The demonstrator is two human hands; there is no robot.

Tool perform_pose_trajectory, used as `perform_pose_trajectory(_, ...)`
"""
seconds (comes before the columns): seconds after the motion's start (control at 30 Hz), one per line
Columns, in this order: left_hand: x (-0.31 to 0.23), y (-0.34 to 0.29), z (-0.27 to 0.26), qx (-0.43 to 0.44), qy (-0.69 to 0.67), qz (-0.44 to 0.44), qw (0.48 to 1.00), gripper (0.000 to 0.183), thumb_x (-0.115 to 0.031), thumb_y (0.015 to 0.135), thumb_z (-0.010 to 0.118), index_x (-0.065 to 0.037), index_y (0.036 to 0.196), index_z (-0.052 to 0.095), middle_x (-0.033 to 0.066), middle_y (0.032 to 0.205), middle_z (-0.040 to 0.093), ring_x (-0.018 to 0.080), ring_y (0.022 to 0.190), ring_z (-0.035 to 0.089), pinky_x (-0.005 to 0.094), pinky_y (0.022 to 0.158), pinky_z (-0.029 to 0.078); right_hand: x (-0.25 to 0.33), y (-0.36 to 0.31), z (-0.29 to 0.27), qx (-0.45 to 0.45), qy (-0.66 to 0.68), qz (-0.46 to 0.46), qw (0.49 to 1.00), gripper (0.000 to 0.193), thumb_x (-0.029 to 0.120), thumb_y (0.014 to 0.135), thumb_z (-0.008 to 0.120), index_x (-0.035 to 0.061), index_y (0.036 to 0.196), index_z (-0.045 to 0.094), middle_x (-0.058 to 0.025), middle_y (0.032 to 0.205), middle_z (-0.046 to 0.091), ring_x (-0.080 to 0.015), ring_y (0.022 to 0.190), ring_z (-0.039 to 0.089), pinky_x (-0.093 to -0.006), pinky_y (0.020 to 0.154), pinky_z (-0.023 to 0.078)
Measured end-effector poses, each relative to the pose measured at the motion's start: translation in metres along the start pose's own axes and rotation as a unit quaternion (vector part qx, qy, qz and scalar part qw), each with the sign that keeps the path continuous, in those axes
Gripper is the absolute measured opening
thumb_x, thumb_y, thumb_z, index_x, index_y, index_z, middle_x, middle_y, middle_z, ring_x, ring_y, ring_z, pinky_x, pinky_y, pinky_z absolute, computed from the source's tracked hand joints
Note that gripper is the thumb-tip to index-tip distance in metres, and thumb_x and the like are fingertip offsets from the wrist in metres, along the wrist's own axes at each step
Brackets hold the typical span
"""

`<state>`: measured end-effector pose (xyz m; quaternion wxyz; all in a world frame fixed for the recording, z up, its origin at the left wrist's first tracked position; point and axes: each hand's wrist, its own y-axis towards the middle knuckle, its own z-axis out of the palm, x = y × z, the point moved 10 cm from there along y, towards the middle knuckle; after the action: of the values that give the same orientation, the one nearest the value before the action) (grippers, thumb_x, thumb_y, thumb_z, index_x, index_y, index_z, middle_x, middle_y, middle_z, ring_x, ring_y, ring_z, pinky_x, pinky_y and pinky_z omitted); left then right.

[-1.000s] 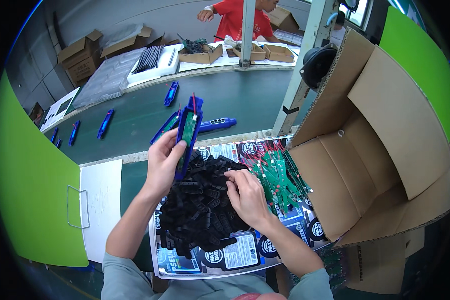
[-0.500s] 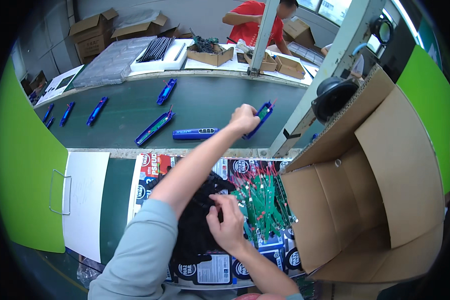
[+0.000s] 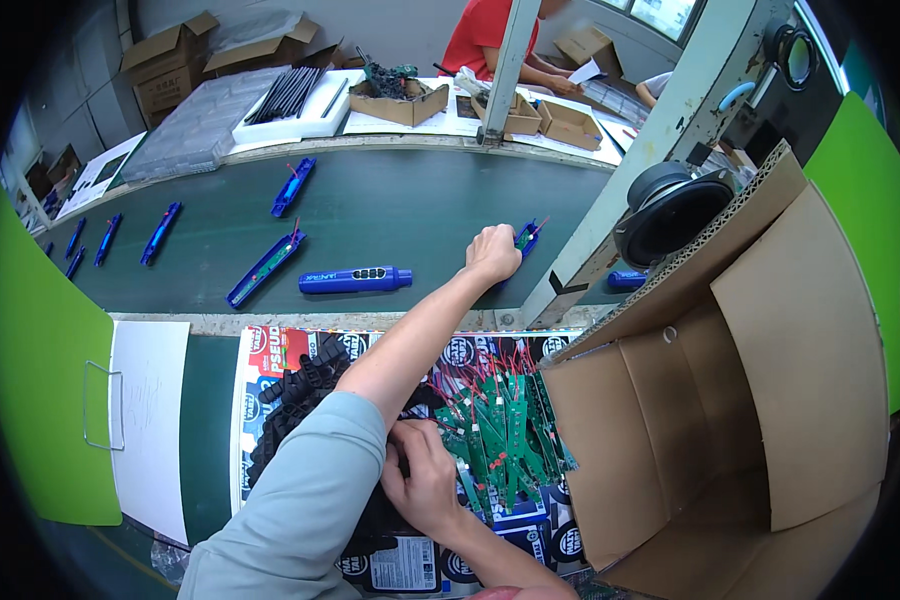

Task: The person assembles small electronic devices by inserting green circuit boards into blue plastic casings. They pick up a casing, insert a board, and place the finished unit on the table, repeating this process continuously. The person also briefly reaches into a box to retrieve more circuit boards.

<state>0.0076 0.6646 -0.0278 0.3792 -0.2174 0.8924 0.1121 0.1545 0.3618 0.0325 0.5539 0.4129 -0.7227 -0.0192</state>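
Green conveyor belt (image 3: 390,210), cardboard boxes (image 3: 760,390)

Your left hand (image 3: 493,252) reaches far out over the green conveyor belt (image 3: 390,215), closed around a blue housing with a green board (image 3: 525,240) that pokes out just past your knuckles. A closed blue handset (image 3: 355,280) lies on the belt well to the left of that grip. Your right hand (image 3: 425,480) rests close to your body, fingers on the black parts pile (image 3: 295,400), with green circuit boards (image 3: 500,425) just right of it.
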Motion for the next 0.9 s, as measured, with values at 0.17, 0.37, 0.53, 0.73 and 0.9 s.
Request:
perform_pose_trajectory(0.17, 0.002, -0.001, -0.004, -0.012, 0.067, 0.047, 0.997, 0.034, -0.015, 0.083, 0.063, -0.003, 0.113, 0.073, 0.0233, 0.117, 0.069, 0.0412, 0.110, 0.065, 0.0498, 0.098, 0.051, 0.002, 0.002, 0.001, 0.011, -0.001, 0.004, 1.000, 0.033, -0.007, 0.078, 0.066, -0.0045, 0.111, 0.063, -0.0199, 0.097, 0.062, -0.0381, 0.084, 0.065, -0.0435, 0.075, 0.054)
perform_pose_trajectory(0.37, 0.036, -0.019, -0.060, -0.015, 0.019, 0.160, 0.987, 0.047, -0.025, 0.086, 0.067, -0.001, 0.126, 0.067, 0.0214, 0.106, 0.073, 0.0394, 0.104, 0.068, 0.0465, 0.096, 0.052, 0.005, 0.000, 0.002, 0.012, 0.013, 0.009, 1.000, 0.029, -0.004, 0.082, 0.064, -0.0027, 0.112, 0.065, -0.0202, 0.100, 0.064, -0.0369, 0.086, 0.066, -0.0419, 0.076, 0.055)
perform_pose_trajectory(0.53, 0.087, -0.068, -0.146, 0.081, 0.086, 0.172, 0.978, 0.045, -0.024, 0.087, 0.073, 0.003, 0.123, 0.066, 0.0186, 0.101, 0.074, 0.0282, 0.094, 0.072, 0.0388, 0.088, 0.056, 0.003, 0.000, -0.003, 0.001, 0.018, 0.015, 1.000, 0.028, -0.002, 0.084, 0.065, -0.0015, 0.112, 0.065, -0.0157, 0.094, 0.062, -0.0276, 0.072, 0.064, -0.0382, 0.068, 0.053)
perform_pose_trajectory(0.73, 0.157, -0.122, -0.194, 0.103, 0.169, 0.135, 0.971, 0.060, -0.028, 0.077, 0.080, -0.002, 0.128, 0.065, 0.0198, 0.113, 0.065, 0.0318, 0.111, 0.063, 0.0406, 0.100, 0.048, 0.006, -0.001, -0.005, -0.006, 0.015, -0.002, 1.000, 0.029, -0.001, 0.085, 0.066, -0.0011, 0.114, 0.064, -0.0135, 0.088, 0.062, -0.0223, 0.068, 0.062, -0.0350, 0.065, 0.052)
perform_pose_trajectory(0.9, 0.141, -0.148, -0.217, -0.014, 0.135, 0.154, 0.979, 0.047, -0.023, 0.084, 0.076, -0.003, 0.124, 0.062, 0.0178, 0.106, 0.062, 0.0323, 0.104, 0.061, 0.0414, 0.095, 0.048, 0.003, 0.002, -0.015, -0.033, 0.025, 0.021, 0.999, 0.028, -0.002, 0.085, 0.067, 0.0006, 0.113, 0.066, -0.0116, 0.087, 0.063, -0.0198, 0.070, 0.063, -0.0316, 0.060, 0.051)
